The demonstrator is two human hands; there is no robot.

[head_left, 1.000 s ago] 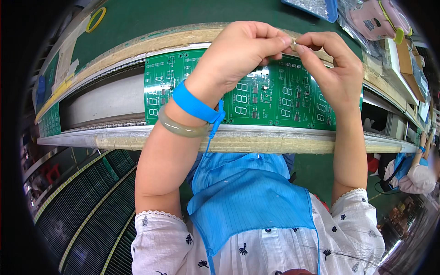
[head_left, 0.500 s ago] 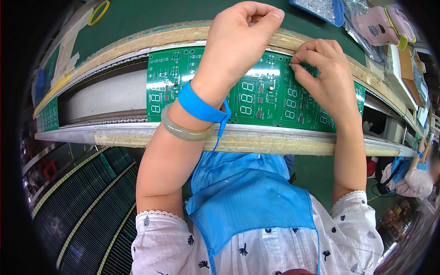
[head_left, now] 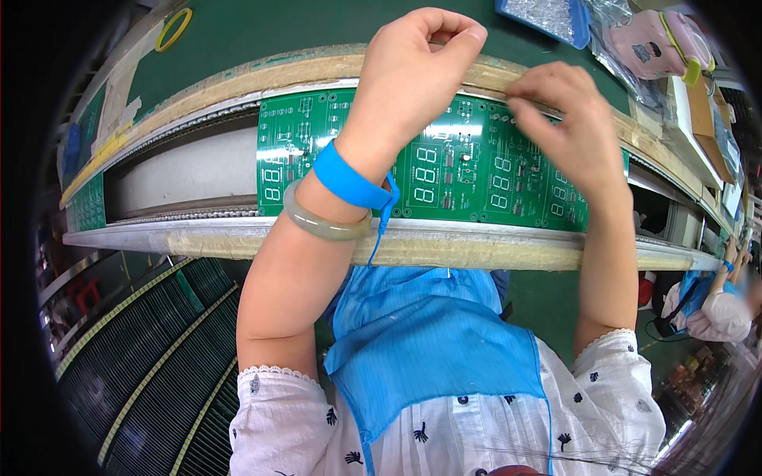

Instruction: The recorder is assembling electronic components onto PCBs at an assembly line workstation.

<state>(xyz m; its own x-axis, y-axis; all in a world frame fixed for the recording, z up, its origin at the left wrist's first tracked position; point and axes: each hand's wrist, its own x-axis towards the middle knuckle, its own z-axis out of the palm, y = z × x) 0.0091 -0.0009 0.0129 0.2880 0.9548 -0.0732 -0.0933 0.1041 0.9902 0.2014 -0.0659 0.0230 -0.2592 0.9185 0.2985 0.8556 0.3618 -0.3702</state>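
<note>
A green circuit board panel [head_left: 444,190] with printed white digit outlines and small parts lies across the rail track in front of me. Over its far edge, my left hand [head_left: 421,67] is raised with thumb and fingers pinched together; whatever they hold is hidden from view. A blue wrist strap [head_left: 347,176] with a cord and a pale bangle [head_left: 321,222] circle that arm. My right hand [head_left: 567,119] hovers above the right part of the panel. Motion blurs its curled fingers, so I cannot tell if anything is between them.
Beyond the track, a blue tray [head_left: 548,20] of small clear parts stands at the upper right, beside a pink bag [head_left: 655,44]. A yellow ring [head_left: 173,30] lies far left. Black slotted racks [head_left: 143,357] stand lower left. Another person [head_left: 714,305] is at the right.
My right hand has lifted slightly off the board and its fingers have blurred with movement. The left hand stays pinched, shifted only slightly.
</note>
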